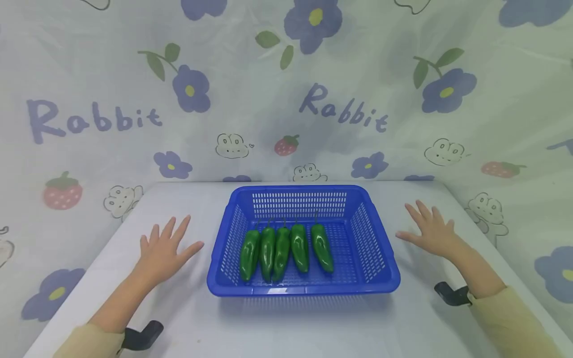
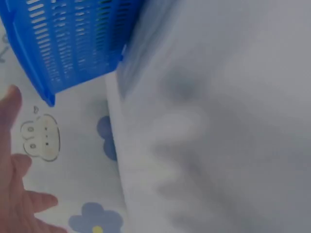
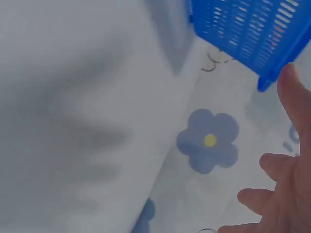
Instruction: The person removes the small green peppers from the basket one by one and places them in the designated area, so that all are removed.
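A blue plastic basket (image 1: 304, 290) with slotted walls stands in the middle of the table. Several green chili peppers (image 1: 301, 248) lie side by side in it, stems toward the far wall, mostly in its left and middle part. To the basket's left, my left hand (image 1: 162, 256) is held with fingers spread, holding nothing. My right hand (image 1: 431, 233) is spread in the same way on the other side, apart from the basket. Both wrist views show the fingers and a side of the basket (image 2: 77, 43), with finger shadows falling on the white surface.
The white table (image 1: 291, 333) reaches back to a hanging cloth (image 1: 250, 99) printed with flowers, rabbits and strawberries. This cloth also runs along both sides. Each wrist carries a black strap mount (image 1: 142, 336) below the hand.
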Demonstrator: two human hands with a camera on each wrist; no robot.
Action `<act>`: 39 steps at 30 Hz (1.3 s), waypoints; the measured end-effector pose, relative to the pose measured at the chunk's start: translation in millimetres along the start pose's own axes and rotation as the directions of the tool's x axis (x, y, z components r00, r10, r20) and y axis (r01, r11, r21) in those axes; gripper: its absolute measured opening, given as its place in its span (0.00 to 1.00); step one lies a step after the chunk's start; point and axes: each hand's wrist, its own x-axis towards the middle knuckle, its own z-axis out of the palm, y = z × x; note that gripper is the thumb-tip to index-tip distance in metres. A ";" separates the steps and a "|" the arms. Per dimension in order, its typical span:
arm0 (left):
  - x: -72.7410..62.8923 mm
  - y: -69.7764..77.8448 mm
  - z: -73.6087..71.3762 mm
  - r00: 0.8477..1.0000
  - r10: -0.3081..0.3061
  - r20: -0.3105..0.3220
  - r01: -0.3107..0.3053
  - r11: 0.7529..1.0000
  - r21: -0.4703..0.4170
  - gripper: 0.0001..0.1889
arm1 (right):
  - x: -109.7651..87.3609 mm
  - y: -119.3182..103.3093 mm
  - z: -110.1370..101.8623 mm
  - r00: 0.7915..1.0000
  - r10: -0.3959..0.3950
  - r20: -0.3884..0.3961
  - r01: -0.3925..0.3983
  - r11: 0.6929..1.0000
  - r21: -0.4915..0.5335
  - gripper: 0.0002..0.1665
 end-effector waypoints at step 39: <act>72.6 33.6 32.7 0.975 0.150 0.163 -0.005 0.751 -0.660 0.39 | 46.4 -167.1 -46.8 0.953 -0.301 -0.042 0.297 0.896 0.329 0.44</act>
